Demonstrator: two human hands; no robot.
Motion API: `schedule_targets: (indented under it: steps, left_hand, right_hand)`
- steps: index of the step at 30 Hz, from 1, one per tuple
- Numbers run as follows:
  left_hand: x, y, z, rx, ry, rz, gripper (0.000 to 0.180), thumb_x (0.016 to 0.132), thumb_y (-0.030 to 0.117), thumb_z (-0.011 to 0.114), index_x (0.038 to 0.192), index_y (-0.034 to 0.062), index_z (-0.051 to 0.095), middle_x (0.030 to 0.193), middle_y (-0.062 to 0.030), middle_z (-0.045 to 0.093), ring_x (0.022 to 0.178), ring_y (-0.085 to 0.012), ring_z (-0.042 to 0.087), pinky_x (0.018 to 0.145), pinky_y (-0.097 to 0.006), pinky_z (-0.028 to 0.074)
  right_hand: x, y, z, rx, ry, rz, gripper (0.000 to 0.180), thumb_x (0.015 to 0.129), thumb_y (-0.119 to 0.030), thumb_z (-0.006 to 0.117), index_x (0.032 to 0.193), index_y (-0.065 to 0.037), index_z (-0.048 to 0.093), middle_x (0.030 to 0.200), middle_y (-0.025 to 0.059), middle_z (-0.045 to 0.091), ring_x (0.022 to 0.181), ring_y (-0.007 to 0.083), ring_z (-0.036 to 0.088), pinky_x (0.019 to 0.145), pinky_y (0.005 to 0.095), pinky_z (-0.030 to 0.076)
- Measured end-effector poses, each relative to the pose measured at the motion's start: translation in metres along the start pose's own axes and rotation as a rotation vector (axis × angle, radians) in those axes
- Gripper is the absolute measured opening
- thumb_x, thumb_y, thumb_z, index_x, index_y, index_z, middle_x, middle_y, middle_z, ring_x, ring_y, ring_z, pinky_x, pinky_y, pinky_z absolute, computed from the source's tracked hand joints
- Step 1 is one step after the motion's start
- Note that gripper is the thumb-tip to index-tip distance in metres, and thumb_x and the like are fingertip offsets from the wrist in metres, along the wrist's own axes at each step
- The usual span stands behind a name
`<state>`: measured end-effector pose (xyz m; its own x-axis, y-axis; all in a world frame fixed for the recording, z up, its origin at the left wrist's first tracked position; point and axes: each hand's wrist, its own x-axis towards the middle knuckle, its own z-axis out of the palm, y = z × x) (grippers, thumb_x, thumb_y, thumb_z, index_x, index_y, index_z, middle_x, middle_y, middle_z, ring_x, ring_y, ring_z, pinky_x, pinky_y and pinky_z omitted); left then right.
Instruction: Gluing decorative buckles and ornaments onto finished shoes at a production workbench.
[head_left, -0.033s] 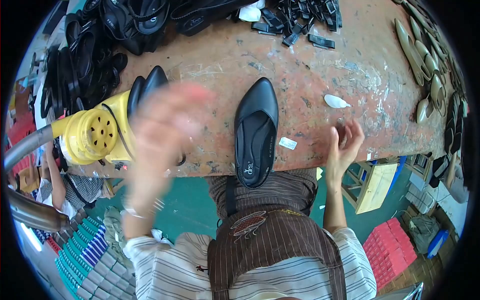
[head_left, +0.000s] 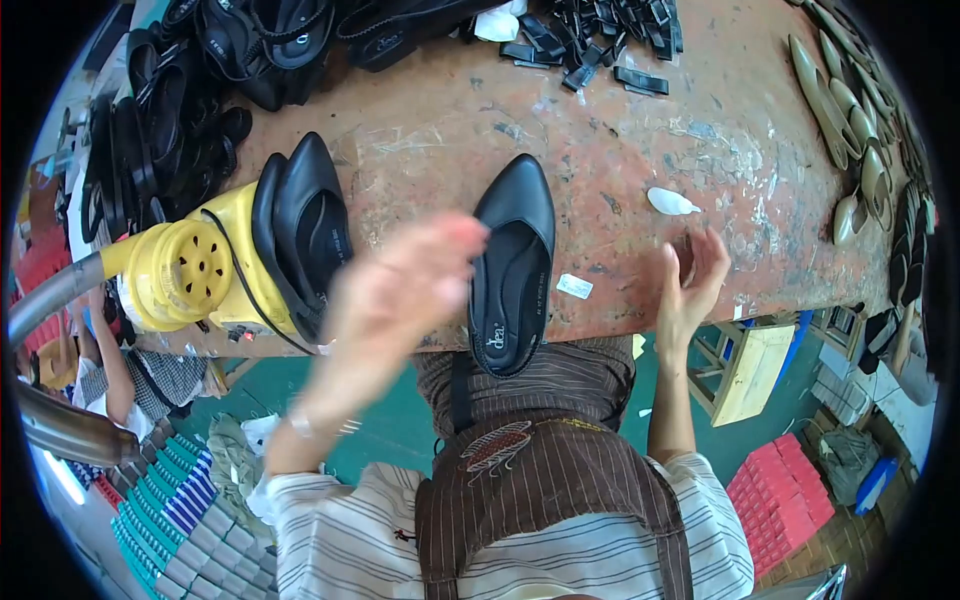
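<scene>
Head view: left hand (head_left: 405, 285) blurred, finger state and contact unclear. Black shoe (head_left: 514, 262) just right of its fingertips, on worn table (head_left: 600, 135), heel at near edge; left hand nearer. Right hand (head_left: 693, 290) well apart, fingers parted, half-curled, nothing visible between. Shoe's long axis runs near to far, toe pointing away.

Shirt (head_left: 345, 540), lower edge of the frame: white with thin dark stripes; sleeves of matching cloth. Apron (head_left: 560, 490), lower centre: brown with light pinstripes and two shoulder straps. Embroidery (head_left: 497, 450) on the apron: oval, reddish, pale-edged. Bracelet (head_left: 303, 425), lower left: pale, on the left hand's (head_left: 405, 285) wrist; details blurred.
</scene>
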<state>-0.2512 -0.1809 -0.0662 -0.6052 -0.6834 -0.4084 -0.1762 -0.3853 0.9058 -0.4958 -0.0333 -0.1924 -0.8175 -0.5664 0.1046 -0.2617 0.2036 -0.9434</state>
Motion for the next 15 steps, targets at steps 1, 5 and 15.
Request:
schedule_targets:
  steps: [1, 5, 15]
  left_hand:
    - [-0.005, -0.039, 0.018, -0.34, -0.007, -0.155, 0.046, 0.089, -0.001, 0.054, 0.133, -0.002, 0.04, 0.133, -0.0155, 0.047, 0.124, -0.023, 0.046, 0.104, -0.036, 0.037]
    - [0.023, -0.092, 0.078, -1.009, 0.348, -0.107, 0.043, 0.093, 0.007, 0.046, 0.133, -0.0067, 0.036, 0.136, -0.0217, 0.042, 0.127, -0.0292, 0.041, 0.112, -0.043, 0.027]
    - [0.058, -0.129, 0.075, -1.231, 0.086, 0.236, 0.02, 0.078, -0.008, 0.054, 0.091, 0.0026, 0.043, 0.087, -0.0032, 0.04, 0.081, -0.0131, 0.041, 0.078, -0.027, 0.037]
  right_hand:
    - [0.014, 0.001, 0.003, -0.107, 0.007, -0.11, 0.03, 0.082, -0.005, 0.067, 0.11, 0.0, 0.058, 0.098, 0.0072, 0.06, 0.095, 0.0143, 0.056, 0.085, 0.0274, 0.045]
    - [0.036, 0.009, 0.004, -0.226, -0.141, -0.06, 0.033, 0.08, -0.005, 0.07, 0.111, -0.002, 0.058, 0.101, 0.0062, 0.061, 0.095, 0.0154, 0.057, 0.085, 0.0284, 0.045]
    - [0.015, -0.027, 0.023, 0.127, -0.547, -0.031, 0.017, 0.083, 0.004, 0.061, 0.099, 0.002, 0.057, 0.102, 0.0109, 0.067, 0.089, 0.0157, 0.064, 0.078, 0.0281, 0.051]
